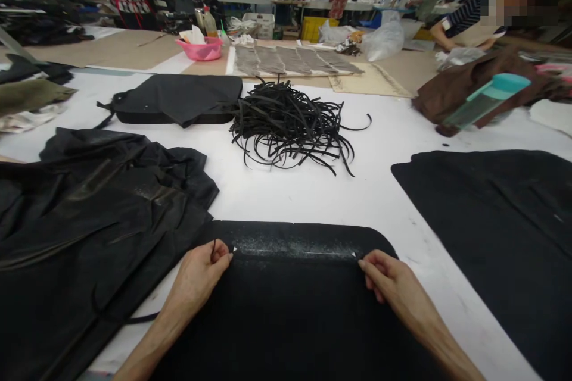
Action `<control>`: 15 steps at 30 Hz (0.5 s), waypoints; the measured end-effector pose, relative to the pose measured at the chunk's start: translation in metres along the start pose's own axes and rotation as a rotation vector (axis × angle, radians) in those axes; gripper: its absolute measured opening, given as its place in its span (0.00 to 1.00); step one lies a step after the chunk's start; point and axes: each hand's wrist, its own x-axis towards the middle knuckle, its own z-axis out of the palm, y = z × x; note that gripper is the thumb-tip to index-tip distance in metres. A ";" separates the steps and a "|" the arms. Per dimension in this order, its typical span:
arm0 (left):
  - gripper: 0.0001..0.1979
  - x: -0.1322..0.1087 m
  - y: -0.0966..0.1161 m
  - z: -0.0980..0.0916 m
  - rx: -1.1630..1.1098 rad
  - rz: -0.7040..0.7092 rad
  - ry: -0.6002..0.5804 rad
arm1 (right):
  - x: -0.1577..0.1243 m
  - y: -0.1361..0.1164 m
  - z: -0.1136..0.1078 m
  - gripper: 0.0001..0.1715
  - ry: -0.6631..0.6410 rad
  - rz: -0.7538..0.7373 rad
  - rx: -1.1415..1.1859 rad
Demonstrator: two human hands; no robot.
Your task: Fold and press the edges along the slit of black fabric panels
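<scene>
A black panel (pixel 290 309) with rounded far corners lies flat in front of me. Near its far edge, a thin white line runs across a chalky patch (pixel 295 244), with a small white mark at either end. My left hand (pixel 203 268) is closed in a pinch by the left mark, on a narrow black strip (pixel 213 245) that shows above the fingers. Beside the right mark, my right hand (pixel 388 277) pinches too; the strip seems to run along the line between both hands, hard to make out against the black. A curved strip tail (pixel 129 320) shows by my left forearm.
Crumpled black material (pixel 111 202) covers the left, and a flat black sheet (pixel 500 208) the right. Beyond are a heap of black strips (pixel 286 119), a stack of black panels (pixel 179 98), a pink basket (pixel 201 49) and a teal-lidded bottle (pixel 487 101). People work farther back.
</scene>
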 end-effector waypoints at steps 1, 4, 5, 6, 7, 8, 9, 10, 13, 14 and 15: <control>0.10 0.000 -0.001 0.000 0.003 0.003 0.000 | 0.000 0.000 0.000 0.16 0.003 -0.001 -0.001; 0.11 0.000 -0.004 0.000 0.016 -0.003 0.000 | -0.003 -0.002 0.002 0.15 0.022 -0.011 -0.010; 0.11 0.000 -0.004 0.000 0.019 -0.007 0.002 | -0.003 -0.004 0.002 0.15 0.034 -0.012 -0.015; 0.12 0.000 -0.004 -0.001 0.017 -0.010 0.005 | -0.004 -0.005 0.003 0.15 0.048 -0.012 -0.021; 0.12 0.000 -0.003 -0.001 0.011 -0.014 0.009 | -0.005 -0.006 0.004 0.15 0.064 -0.012 -0.029; 0.13 0.001 -0.002 -0.002 -0.001 -0.019 0.011 | -0.006 -0.007 0.004 0.15 0.079 -0.010 -0.037; 0.13 0.001 -0.001 -0.003 -0.015 -0.022 0.010 | -0.007 -0.008 0.004 0.15 0.091 -0.007 -0.045; 0.14 0.001 0.000 -0.003 -0.028 -0.026 0.005 | -0.007 -0.009 0.005 0.15 0.099 -0.004 -0.050; 0.14 0.003 0.000 -0.004 -0.036 -0.040 -0.013 | -0.007 -0.008 0.005 0.15 0.106 -0.007 -0.047; 0.15 0.003 -0.001 -0.004 -0.030 -0.042 -0.021 | -0.007 -0.007 0.005 0.15 0.108 -0.014 -0.045; 0.15 0.004 -0.004 -0.004 -0.021 -0.039 -0.030 | -0.007 -0.006 0.005 0.15 0.110 -0.021 -0.045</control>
